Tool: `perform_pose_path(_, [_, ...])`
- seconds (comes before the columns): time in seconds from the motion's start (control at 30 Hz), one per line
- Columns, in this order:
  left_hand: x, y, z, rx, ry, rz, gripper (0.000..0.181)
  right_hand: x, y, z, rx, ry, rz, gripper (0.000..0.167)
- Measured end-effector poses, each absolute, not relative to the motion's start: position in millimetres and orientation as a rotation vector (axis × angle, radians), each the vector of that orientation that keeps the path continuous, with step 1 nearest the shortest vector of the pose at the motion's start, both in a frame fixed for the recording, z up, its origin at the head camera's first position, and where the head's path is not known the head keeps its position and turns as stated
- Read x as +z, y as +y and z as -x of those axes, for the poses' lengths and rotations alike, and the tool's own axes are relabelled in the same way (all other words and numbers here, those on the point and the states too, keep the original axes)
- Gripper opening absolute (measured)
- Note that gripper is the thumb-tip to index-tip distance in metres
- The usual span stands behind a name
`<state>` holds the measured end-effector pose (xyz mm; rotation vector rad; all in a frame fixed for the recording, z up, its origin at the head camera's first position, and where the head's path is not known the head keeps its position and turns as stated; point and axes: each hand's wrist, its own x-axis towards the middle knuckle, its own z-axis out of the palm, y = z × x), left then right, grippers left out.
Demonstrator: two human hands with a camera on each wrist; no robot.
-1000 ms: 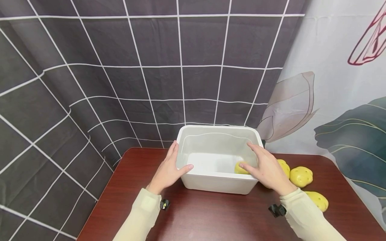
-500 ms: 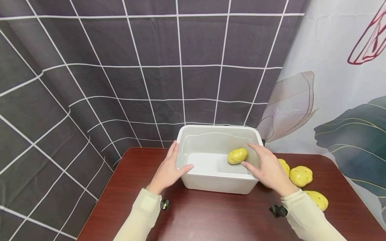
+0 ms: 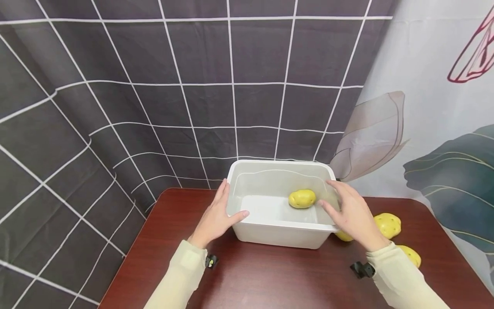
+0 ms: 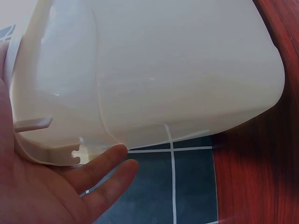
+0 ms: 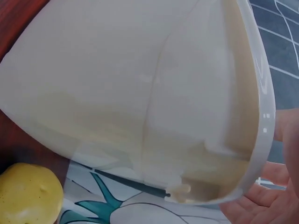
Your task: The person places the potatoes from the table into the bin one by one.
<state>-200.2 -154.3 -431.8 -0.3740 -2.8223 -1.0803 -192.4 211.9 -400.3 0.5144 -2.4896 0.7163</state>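
A white plastic bin (image 3: 281, 235) stands on the table, with one yellow potato (image 3: 302, 198) lying inside toward its right end. My left hand (image 3: 215, 221) rests against the bin's left end, thumb over the front rim and fingers extended along the outside. In the left wrist view, two fingers (image 4: 110, 170) lie straight by the bin's outer wall. My right hand (image 3: 353, 216) is at the bin's right rim, fingers and thumb spread, holding nothing. From the right wrist view, whether it touches the rim is hard to tell.
Several more potatoes sit on the table right of the bin: one potato (image 3: 387, 225) behind my right wrist, another potato (image 3: 411, 255) partly under the sleeve, and one potato (image 3: 343, 236) mostly hidden by my hand. A dark gridded curtain (image 3: 254, 107) hangs behind the brown table (image 3: 270, 274).
The potato in the bin has rolled from the front right corner back and leftward, then settled slightly turned. My right hand has shifted right; the left hand stays in place.
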Motion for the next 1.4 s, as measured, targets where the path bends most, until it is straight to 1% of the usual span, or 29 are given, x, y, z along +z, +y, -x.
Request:
perform_pose_path(0.2, [-432, -156, 200, -1.056, -2.836, 0.365, 0.109, -401, 220, 192, 0.741, -2.444, -0.494, 0.049])
perform_pose_path(0.5, [-431, -154, 199, -1.072, -2.846, 0.362, 0.107, -400, 233, 190, 0.728, -2.460, -0.444, 0.048])
perform_pose_path(1.1, [-432, -154, 200, -1.085, -2.842, 0.347, 0.107, -411, 264, 180, 0.768, -2.557, -0.316, 0.050])
perform_pose_path(1.4, [-431, -154, 200, -1.082, -2.849, 0.345, 0.109, -422, 279, 179, 0.732, -2.573, -0.315, 0.050])
